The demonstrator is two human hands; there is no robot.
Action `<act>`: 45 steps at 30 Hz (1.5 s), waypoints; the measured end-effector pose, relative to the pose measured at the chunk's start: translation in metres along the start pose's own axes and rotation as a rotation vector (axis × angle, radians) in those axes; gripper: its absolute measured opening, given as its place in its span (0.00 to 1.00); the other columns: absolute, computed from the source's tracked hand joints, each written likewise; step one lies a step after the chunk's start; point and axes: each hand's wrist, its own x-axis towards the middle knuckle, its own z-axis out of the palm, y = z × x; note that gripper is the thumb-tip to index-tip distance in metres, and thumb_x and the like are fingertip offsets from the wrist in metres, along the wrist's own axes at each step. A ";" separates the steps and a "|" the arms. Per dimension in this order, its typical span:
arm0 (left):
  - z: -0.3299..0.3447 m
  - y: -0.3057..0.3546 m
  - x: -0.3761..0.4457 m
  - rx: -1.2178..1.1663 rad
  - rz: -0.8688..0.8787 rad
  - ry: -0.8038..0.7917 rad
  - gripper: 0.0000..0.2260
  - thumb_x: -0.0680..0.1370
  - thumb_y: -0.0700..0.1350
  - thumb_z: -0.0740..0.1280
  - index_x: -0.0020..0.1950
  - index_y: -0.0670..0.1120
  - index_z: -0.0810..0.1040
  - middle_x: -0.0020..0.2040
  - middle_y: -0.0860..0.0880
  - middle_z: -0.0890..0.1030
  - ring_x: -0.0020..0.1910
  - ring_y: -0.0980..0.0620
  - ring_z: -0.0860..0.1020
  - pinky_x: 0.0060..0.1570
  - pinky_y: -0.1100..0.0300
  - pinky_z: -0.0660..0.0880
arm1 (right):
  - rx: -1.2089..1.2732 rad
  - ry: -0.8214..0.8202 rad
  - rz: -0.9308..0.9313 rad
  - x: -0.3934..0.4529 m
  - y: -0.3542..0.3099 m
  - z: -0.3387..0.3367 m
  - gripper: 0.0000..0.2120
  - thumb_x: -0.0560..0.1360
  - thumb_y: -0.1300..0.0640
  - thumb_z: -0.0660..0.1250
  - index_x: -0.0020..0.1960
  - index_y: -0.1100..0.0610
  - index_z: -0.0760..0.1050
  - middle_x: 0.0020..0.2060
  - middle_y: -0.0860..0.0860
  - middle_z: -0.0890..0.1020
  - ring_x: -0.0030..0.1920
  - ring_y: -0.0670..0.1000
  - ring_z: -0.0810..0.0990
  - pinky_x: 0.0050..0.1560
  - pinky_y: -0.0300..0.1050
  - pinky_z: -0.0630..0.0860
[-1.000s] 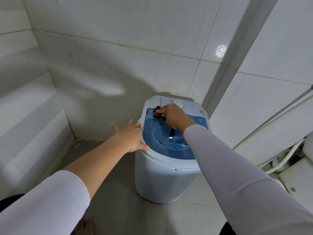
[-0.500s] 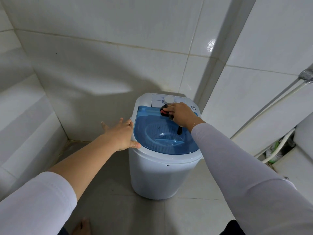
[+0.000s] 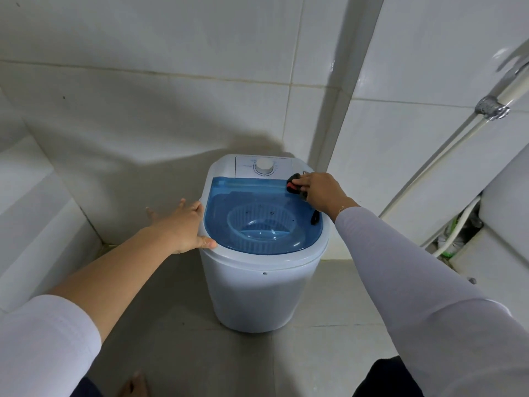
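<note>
A small white washing machine [image 3: 257, 293] stands on the floor in a tiled corner, its blue see-through lid [image 3: 246, 196] down and a white basket visible under it. A white dial [image 3: 264, 167] sits on the back panel. My right hand [image 3: 320, 191] grips a dark cloth with a red patch [image 3: 293, 186] and presses it on the lid's back right corner. My left hand [image 3: 183, 227] rests on the machine's left rim, fingers spread, thumb on the front edge.
Tiled walls close in behind and to the left. A white hose [image 3: 446, 156] with a metal fitting [image 3: 491, 108] runs down the right wall. A white fixture [image 3: 498, 253] stands at the right. My bare foot [image 3: 134, 385] is on the grey floor.
My right hand has slid the cloth from the middle of the lid's back edge to its back right corner, uncovering the dial. The left hand has stayed on the rim.
</note>
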 end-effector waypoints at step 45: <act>0.005 -0.001 -0.008 -0.158 0.001 0.002 0.38 0.76 0.62 0.61 0.78 0.47 0.47 0.79 0.52 0.51 0.79 0.48 0.43 0.68 0.27 0.49 | -0.045 -0.097 -0.199 0.010 -0.132 0.006 0.17 0.79 0.56 0.59 0.67 0.48 0.72 0.69 0.48 0.73 0.64 0.57 0.71 0.63 0.54 0.72</act>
